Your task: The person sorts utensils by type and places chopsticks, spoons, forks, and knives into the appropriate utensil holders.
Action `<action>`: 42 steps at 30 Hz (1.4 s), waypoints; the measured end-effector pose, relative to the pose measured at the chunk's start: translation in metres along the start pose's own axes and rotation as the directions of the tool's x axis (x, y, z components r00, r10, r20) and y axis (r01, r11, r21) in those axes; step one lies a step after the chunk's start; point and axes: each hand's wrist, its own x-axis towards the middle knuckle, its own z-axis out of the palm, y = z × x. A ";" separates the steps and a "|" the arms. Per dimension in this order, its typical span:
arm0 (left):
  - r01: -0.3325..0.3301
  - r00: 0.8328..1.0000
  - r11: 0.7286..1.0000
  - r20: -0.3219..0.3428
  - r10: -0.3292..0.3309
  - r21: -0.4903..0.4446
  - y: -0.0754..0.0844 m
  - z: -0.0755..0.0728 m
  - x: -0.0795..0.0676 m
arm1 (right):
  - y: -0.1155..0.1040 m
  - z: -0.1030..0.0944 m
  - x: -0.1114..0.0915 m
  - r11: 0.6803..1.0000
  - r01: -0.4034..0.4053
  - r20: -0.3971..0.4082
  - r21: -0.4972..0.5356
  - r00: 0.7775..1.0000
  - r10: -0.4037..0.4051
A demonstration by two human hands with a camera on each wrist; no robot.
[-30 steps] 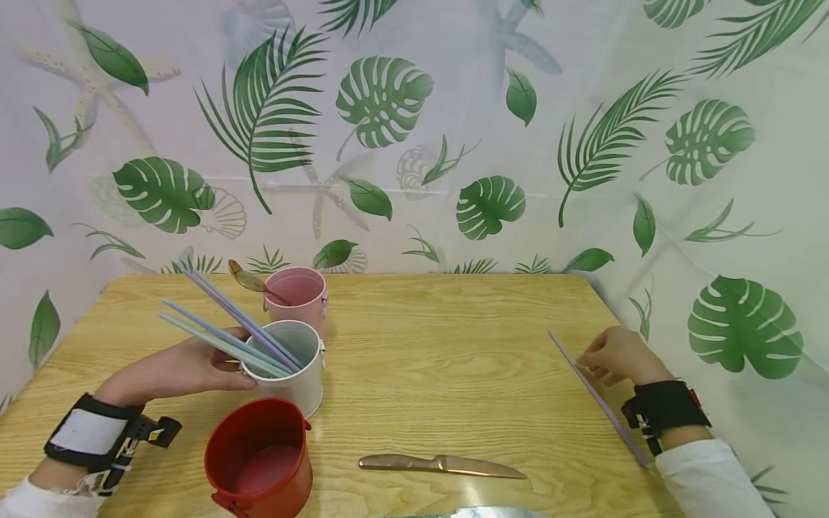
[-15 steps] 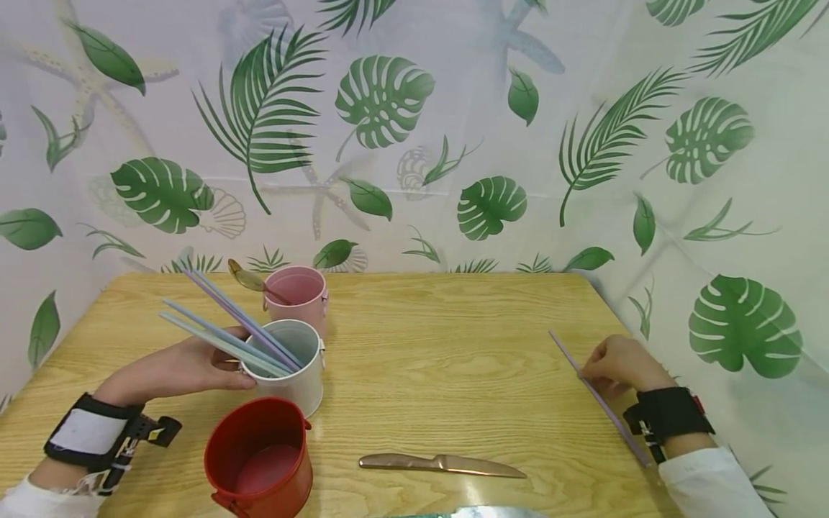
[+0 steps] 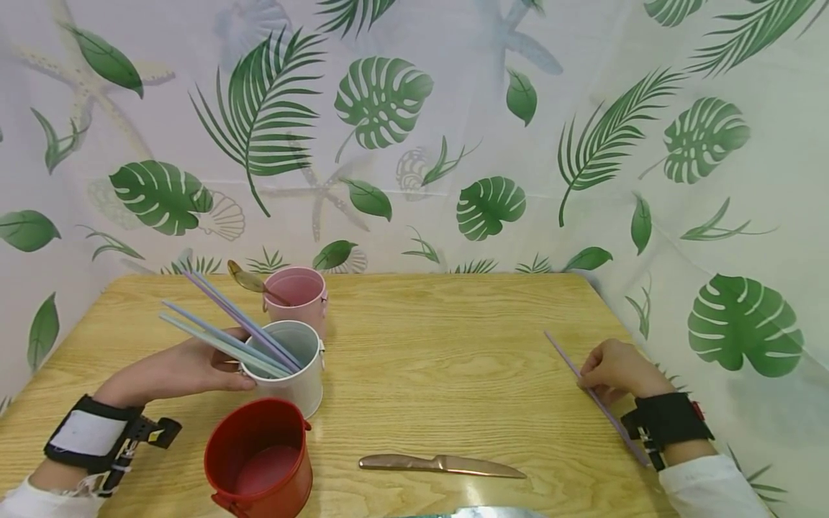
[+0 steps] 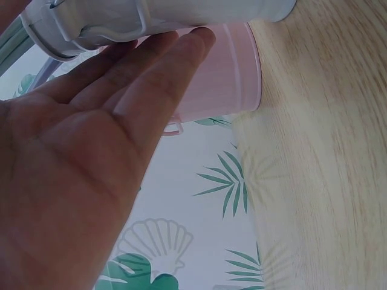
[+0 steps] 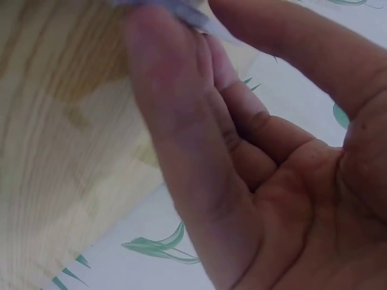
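Note:
My left hand (image 3: 188, 367) holds a small white metal bucket (image 3: 301, 394) by its left side, thumb in front and fingers behind. Several pastel straws (image 3: 220, 303) lean leftward out of this bucket. In the left wrist view, straight-looking fingers (image 4: 163, 78) lie along the bucket's wall. On the far right, my right hand (image 3: 622, 370) pinches a purple straw (image 3: 604, 409) near its middle, between thumb and forefinger. That straw slants across the table's right side, its near end beside the sleeve. The right wrist view shows it only as a blurred strip at the fingertips.
A red bucket (image 3: 291, 478) stands just in front of the white one. Behind is a pink bucket (image 3: 316, 316) with an amber spoon (image 3: 245, 277) in it. A copper-coloured knife (image 3: 447, 464) lies near the front. A shiny object (image 3: 499, 512) is cut off at the bottom edge.
My right hand has come down onto the purple straw and now pinches it; the straw has shifted slightly left. My left hand and the white bucket have stayed put.

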 end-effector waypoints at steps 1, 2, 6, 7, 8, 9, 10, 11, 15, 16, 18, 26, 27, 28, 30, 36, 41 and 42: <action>-0.002 1.000 1.000 0.001 0.002 0.001 0.000 0.000 0.000 | 0.000 0.000 0.000 1.000 -0.004 0.000 -0.003 1.000 0.004; -0.003 1.000 1.000 0.001 0.003 0.003 0.000 0.000 0.000 | 0.000 0.000 0.000 1.000 -0.002 0.003 -0.010 1.000 0.002; -0.004 1.000 1.000 0.000 0.004 0.005 0.000 -0.001 0.001 | 0.002 0.000 -0.001 1.000 -0.003 0.008 -0.022 1.000 0.004; -0.003 1.000 1.000 0.000 0.003 0.006 0.000 -0.001 0.001 | 0.002 0.000 -0.001 1.000 -0.007 0.008 -0.020 1.000 0.008; -0.003 1.000 1.000 0.001 0.003 0.002 0.000 -0.001 0.001 | 0.002 0.000 -0.002 1.000 -0.009 0.009 -0.021 1.000 0.009; -0.002 1.000 1.000 0.000 0.002 0.001 0.000 -0.001 0.001 | 0.002 0.000 -0.002 1.000 -0.014 0.009 -0.022 1.000 0.014; -0.003 1.000 1.000 0.000 0.003 0.000 0.000 -0.002 0.001 | 0.002 0.000 -0.002 1.000 -0.014 0.010 -0.024 1.000 0.014; -0.004 1.000 1.000 0.000 0.004 0.002 0.000 -0.002 0.001 | 0.002 0.000 -0.002 1.000 -0.018 0.008 -0.024 1.000 0.018; -0.003 1.000 1.000 -0.001 0.003 0.009 0.001 -0.002 0.000 | 0.002 0.002 -0.002 0.999 -0.023 0.002 -0.026 1.000 0.023; -0.003 1.000 1.000 -0.001 0.003 0.011 0.001 -0.002 0.000 | 0.003 0.002 -0.002 0.999 -0.021 0.001 -0.027 1.000 0.021; -0.001 1.000 1.000 -0.002 0.001 0.008 0.001 -0.002 0.000 | 0.003 0.002 -0.002 0.999 -0.018 -0.001 -0.028 1.000 0.018; -0.002 1.000 1.000 0.000 0.002 0.003 0.002 -0.001 0.001 | 0.002 0.003 -0.001 1.000 -0.013 -0.013 -0.016 1.000 0.012; -0.002 1.000 1.000 0.000 0.002 0.003 0.002 -0.001 0.000 | 0.001 0.003 -0.001 1.000 -0.009 -0.016 -0.016 1.000 0.009; -0.003 1.000 1.000 0.000 0.003 0.002 0.002 -0.001 0.000 | 0.000 0.002 -0.001 1.000 -0.007 -0.020 -0.014 1.000 0.006; -0.003 1.000 1.000 0.001 0.003 -0.005 0.002 -0.001 0.000 | -0.003 0.001 -0.002 1.000 -0.005 -0.031 -0.008 1.000 0.005; -0.004 1.000 1.000 0.005 0.004 -0.030 0.001 -0.002 0.000 | -0.014 -0.003 -0.004 1.000 0.025 -0.054 0.019 0.998 -0.024; -0.005 1.000 1.000 0.006 0.005 -0.028 0.000 -0.002 0.000 | -0.023 -0.002 -0.005 0.998 0.062 -0.083 0.020 0.995 -0.060; -0.006 1.000 1.000 0.006 0.006 -0.026 0.000 -0.002 0.000 | -0.025 -0.001 -0.006 0.997 0.070 -0.089 0.017 0.994 -0.068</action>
